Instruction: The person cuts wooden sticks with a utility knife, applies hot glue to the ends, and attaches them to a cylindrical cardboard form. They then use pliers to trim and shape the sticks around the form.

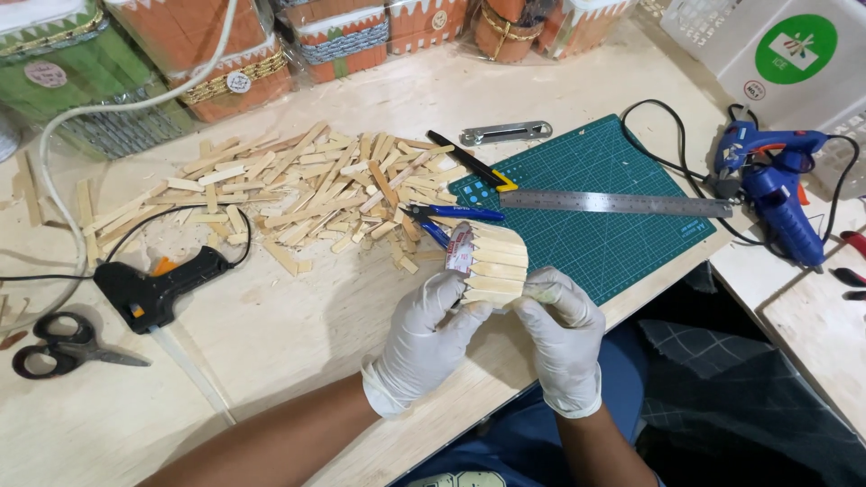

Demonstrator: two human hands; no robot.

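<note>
Mostly pale, smooth wood, the surface [298,343] carries a loose heap of flat sticks [307,194] mid-top and a green gridded mat [595,216] rightward. At its near edge, the left hand [424,347] and right hand [564,338], gloved, grip a ribbed stick cylinder [492,266].

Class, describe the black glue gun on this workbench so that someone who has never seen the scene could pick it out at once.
Start at the big heap of pale wooden sticks in the middle of the bench. Just below its left end lies the black glue gun, above the black scissors. The other glue gun, far right, is blue.
</note>
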